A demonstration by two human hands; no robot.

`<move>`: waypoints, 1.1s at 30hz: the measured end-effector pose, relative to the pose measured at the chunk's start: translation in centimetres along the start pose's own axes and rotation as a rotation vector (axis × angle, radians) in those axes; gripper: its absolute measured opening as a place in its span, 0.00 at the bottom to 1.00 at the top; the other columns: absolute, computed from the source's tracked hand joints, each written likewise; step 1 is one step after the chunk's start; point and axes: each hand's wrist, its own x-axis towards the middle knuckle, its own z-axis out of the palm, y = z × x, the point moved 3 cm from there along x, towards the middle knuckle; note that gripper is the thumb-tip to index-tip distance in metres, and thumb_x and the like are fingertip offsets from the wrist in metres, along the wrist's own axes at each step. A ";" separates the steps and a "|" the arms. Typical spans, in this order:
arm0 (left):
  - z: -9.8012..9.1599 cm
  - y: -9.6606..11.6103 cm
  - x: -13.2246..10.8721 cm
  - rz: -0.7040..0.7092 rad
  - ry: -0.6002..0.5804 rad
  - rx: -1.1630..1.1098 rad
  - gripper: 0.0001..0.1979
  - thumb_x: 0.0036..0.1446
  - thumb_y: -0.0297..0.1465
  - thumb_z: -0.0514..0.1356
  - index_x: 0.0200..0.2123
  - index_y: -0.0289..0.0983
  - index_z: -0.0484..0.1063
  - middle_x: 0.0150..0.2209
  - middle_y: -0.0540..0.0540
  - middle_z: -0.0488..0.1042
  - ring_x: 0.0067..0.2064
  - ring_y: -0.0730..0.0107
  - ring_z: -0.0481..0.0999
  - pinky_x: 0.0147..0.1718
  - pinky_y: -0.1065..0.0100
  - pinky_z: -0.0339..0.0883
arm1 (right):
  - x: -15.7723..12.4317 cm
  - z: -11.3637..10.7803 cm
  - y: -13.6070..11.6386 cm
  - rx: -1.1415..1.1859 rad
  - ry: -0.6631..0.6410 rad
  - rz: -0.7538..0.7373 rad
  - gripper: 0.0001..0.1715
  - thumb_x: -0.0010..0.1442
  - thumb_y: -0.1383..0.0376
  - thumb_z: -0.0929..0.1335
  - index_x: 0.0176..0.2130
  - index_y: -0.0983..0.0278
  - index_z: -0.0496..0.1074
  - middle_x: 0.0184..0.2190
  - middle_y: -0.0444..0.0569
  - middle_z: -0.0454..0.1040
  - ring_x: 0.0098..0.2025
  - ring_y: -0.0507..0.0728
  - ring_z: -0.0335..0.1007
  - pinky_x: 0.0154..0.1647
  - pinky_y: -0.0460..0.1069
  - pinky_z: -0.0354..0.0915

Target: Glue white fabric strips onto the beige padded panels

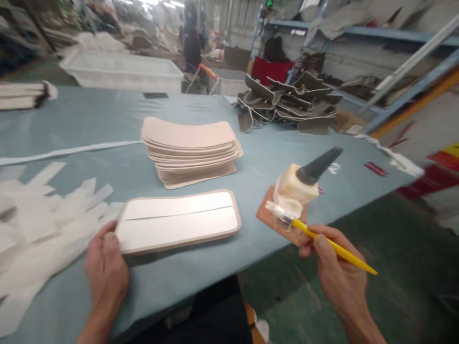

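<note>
Two hands are busy at this blue-green table. On the left side, the left hand pinches the near left end of a white-faced panel, thumb on top; the panel lies flat at the near side, beige around its rim, a thin line running along the white. Over to the right, the right hand pinches a yellow-handled brush between thumb and fingers, its pale bristles by the mouth of a cream container. I can't tell whether they touch it. That container, with a black cone sticking out, sits on a brown board and stands between the right hand and the dark curved pieces heaped on the far side. Loose white strips crowd the left, close to the left hand. Just beyond the panel rises a stack of beige pieces. Farther off, past the far edge, is a white tub.
</note>
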 end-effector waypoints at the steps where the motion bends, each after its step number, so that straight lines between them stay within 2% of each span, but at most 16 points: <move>1: -0.8 -0.4 0.2 -0.019 0.015 -0.010 0.24 0.70 0.45 0.50 0.55 0.36 0.74 0.53 0.39 0.78 0.54 0.54 0.77 0.57 0.49 0.71 | -0.1 1.7 0.1 0.108 0.029 0.055 0.14 0.67 0.54 0.71 0.41 0.62 0.77 0.26 0.44 0.77 0.23 0.52 0.71 0.26 0.47 0.69; 3: -1.2 -0.7 0.0 -0.056 0.018 -0.064 0.26 0.67 0.46 0.50 0.55 0.36 0.75 0.52 0.40 0.80 0.54 0.52 0.77 0.56 0.52 0.70 | -0.1 5.0 -0.3 0.288 0.048 0.141 0.18 0.66 0.51 0.71 0.38 0.63 0.76 0.21 0.42 0.73 0.21 0.51 0.68 0.24 0.46 0.67; 5: -0.9 -0.5 -0.4 -0.091 0.015 -0.132 0.26 0.63 0.48 0.54 0.54 0.37 0.76 0.50 0.40 0.81 0.52 0.53 0.78 0.54 0.55 0.71 | -0.1 8.3 -1.2 0.397 0.026 0.210 0.19 0.64 0.49 0.72 0.36 0.62 0.74 0.18 0.39 0.68 0.20 0.50 0.65 0.22 0.44 0.64; 10: -0.2 -0.8 -1.1 -0.154 0.036 -0.317 0.21 0.58 0.45 0.60 0.48 0.37 0.77 0.46 0.42 0.81 0.48 0.58 0.79 0.50 0.60 0.73 | -0.6 15.9 -2.6 0.461 -0.172 0.381 0.22 0.61 0.47 0.72 0.33 0.63 0.71 0.16 0.36 0.63 0.18 0.48 0.56 0.19 0.43 0.55; 13: -0.2 -1.4 -1.3 -0.181 0.034 -0.390 0.19 0.58 0.44 0.61 0.45 0.38 0.76 0.42 0.44 0.80 0.44 0.60 0.79 0.46 0.62 0.72 | -0.9 20.0 -3.3 0.428 -0.259 0.389 0.23 0.61 0.46 0.71 0.32 0.63 0.71 0.15 0.36 0.61 0.18 0.48 0.54 0.19 0.44 0.53; 17: -0.3 -1.8 -1.5 -0.209 0.042 -0.422 0.16 0.57 0.43 0.62 0.42 0.38 0.74 0.39 0.46 0.78 0.40 0.63 0.77 0.43 0.64 0.71 | -1.2 24.3 -5.0 0.406 -0.330 0.333 0.21 0.59 0.48 0.72 0.31 0.62 0.69 0.15 0.35 0.61 0.18 0.48 0.55 0.21 0.45 0.55; 24: -0.2 -1.7 -1.4 -0.221 0.069 -0.365 0.12 0.57 0.43 0.61 0.35 0.39 0.72 0.32 0.49 0.74 0.34 0.66 0.73 0.39 0.64 0.68 | -2.1 29.1 -6.9 0.355 -0.443 0.283 0.19 0.60 0.50 0.70 0.30 0.62 0.69 0.15 0.36 0.64 0.19 0.50 0.60 0.23 0.46 0.58; 33: -0.3 -1.5 -1.3 -0.197 0.072 -0.343 0.11 0.57 0.41 0.61 0.30 0.40 0.70 0.29 0.50 0.73 0.33 0.66 0.72 0.38 0.64 0.67 | -3.2 30.9 -6.5 0.197 -0.518 0.235 0.17 0.62 0.50 0.68 0.31 0.61 0.69 0.17 0.37 0.63 0.20 0.51 0.59 0.24 0.47 0.56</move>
